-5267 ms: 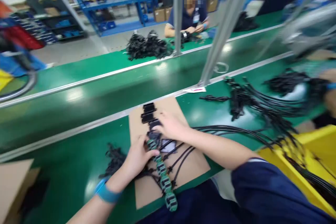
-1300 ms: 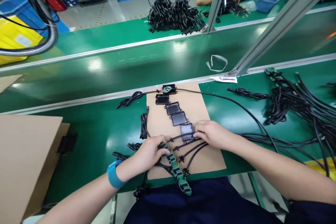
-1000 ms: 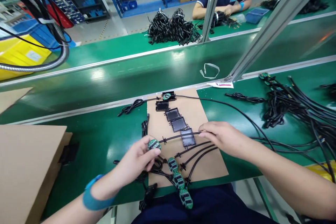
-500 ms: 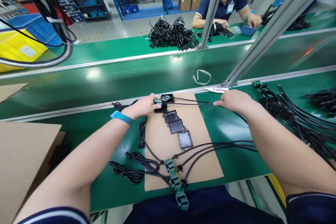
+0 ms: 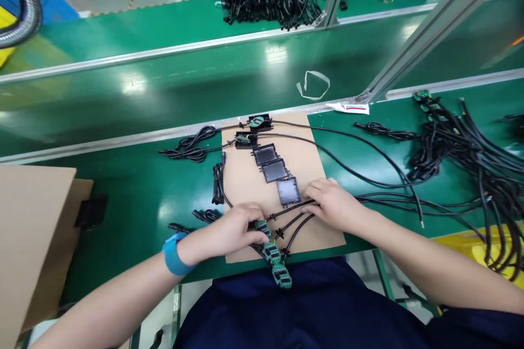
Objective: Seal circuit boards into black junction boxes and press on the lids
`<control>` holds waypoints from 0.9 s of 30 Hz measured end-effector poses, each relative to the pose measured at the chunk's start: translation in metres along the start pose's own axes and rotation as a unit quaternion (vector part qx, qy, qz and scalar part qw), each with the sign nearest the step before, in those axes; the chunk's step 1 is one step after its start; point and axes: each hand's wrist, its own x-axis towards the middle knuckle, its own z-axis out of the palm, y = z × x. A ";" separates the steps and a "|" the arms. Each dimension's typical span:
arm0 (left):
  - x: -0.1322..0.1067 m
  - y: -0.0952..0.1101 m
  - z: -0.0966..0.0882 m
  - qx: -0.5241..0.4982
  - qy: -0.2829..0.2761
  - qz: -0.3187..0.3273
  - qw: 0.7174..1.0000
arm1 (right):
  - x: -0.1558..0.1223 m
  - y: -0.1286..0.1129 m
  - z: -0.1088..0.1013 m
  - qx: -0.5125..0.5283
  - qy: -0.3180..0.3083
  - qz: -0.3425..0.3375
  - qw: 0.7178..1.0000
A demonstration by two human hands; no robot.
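Note:
My left hand (image 5: pixel 241 229) is closed on the topmost of several green circuit boards (image 5: pixel 271 253) that lie in a chain at the table's front edge. Fingers of my right hand (image 5: pixel 329 204) are pinched on a black cable (image 5: pixel 289 209) running right from that board. Just left of those fingertips lies an open grey plastic case (image 5: pixel 289 191), with two darker cases (image 5: pixel 274 170) behind it. Farther back, two black housings (image 5: pixel 246 140) each hold a board, with cables leaving both sides. A cardboard sheet (image 5: pixel 323 174) is under these parts.
Coiled black cables (image 5: pixel 196 144) lie to the left. A cable bundle with boards (image 5: pixel 442 142) fills the right side. A cardboard box (image 5: pixel 36 229) stands at left, a metal post (image 5: pixel 417 43) rises at right. A co-worker's hands show at the top right.
Both hands have left the rear housings and cable and come nearer my body. My left hand has taken hold of a board, my right hand a cable. The camera has tilted downward.

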 end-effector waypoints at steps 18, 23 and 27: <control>-0.033 0.065 -0.084 0.406 0.227 -0.137 0.875 | -0.044 0.027 -0.117 -0.004 0.215 0.045 0.976; 0.006 0.073 -0.109 0.458 0.104 -0.205 0.859 | -0.044 0.035 -0.185 -0.137 0.203 0.270 0.931; 0.069 0.020 -0.093 0.378 0.030 -0.178 0.908 | -0.015 0.062 -0.180 -0.174 0.062 0.349 0.919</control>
